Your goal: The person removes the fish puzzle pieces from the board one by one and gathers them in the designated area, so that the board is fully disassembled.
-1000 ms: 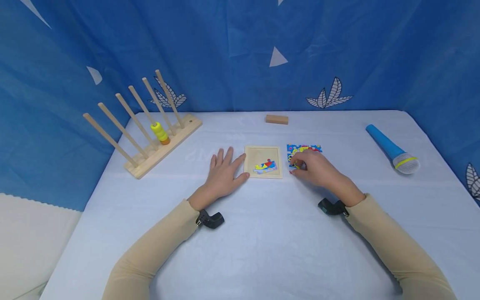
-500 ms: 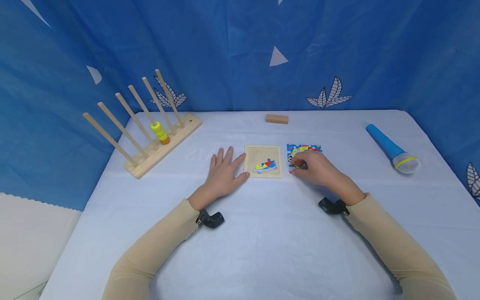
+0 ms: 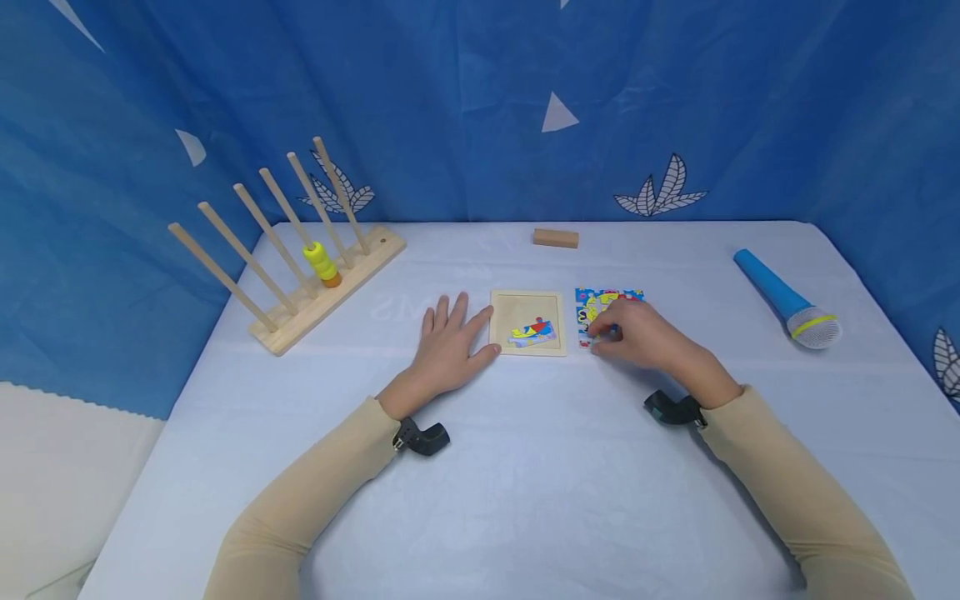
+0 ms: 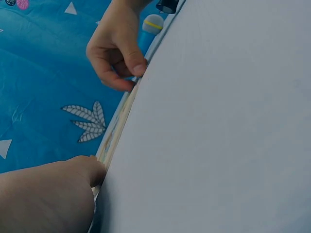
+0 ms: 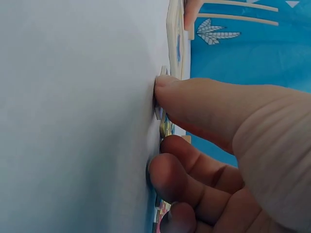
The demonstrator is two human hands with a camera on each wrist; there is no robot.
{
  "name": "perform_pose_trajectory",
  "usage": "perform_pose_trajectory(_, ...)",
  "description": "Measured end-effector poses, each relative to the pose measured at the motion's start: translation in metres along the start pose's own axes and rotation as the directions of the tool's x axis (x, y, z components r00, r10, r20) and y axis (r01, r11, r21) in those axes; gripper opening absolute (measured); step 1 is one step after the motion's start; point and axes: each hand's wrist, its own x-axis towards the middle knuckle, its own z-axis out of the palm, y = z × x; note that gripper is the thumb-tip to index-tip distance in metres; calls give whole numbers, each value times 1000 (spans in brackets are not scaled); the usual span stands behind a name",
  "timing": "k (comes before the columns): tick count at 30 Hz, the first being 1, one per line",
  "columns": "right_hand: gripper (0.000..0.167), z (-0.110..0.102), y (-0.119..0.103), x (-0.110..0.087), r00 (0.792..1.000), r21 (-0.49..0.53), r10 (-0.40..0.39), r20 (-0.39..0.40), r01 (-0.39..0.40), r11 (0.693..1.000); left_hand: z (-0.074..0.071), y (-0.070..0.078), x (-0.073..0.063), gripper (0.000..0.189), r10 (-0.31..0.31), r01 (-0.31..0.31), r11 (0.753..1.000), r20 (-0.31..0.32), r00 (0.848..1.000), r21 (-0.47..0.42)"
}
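In the head view my left hand (image 3: 444, 354) lies flat with fingers spread, its thumb and index finger at the left edge of a square wooden puzzle tray (image 3: 497, 325). A few colourful puzzle pieces (image 3: 534, 332) lie in the tray's lower part. My right hand (image 3: 637, 335) bends its thumb and fingers over a group of printed pieces (image 3: 588, 304) right of the tray. In the right wrist view its thumb is against the edge of a thin puzzle piece (image 5: 158, 112), fingertips curled low at the table; the hand hides most of that piece.
At left stands a wooden peg rack (image 3: 337, 287) with tall pegs and yellow rings (image 3: 321, 262) over an orange one. A small wooden block (image 3: 556, 238) lies behind the tray. A blue toy microphone (image 3: 780, 292) rests at right. A blue curtain (image 3: 465, 108) hangs along the back.
My right hand has shifted slightly right, uncovering more of the printed pieces near its fingertips. My left hand and the tray stay in place.
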Motion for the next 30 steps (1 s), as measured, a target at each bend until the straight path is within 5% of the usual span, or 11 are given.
perform_pose_trajectory(23, 24, -10, 1, 0, 999, 3, -4, -39, 4, 1000, -2, 2, 0, 67, 1, -1, 1000, 1, 1000, -4)
perform_pose_trajectory(30, 28, -17, -15, 15, 1000, 36, -2, -29, 3, 999, -2, 3, 0, 68, -4, 4, 1000, 9, 1000, -4)
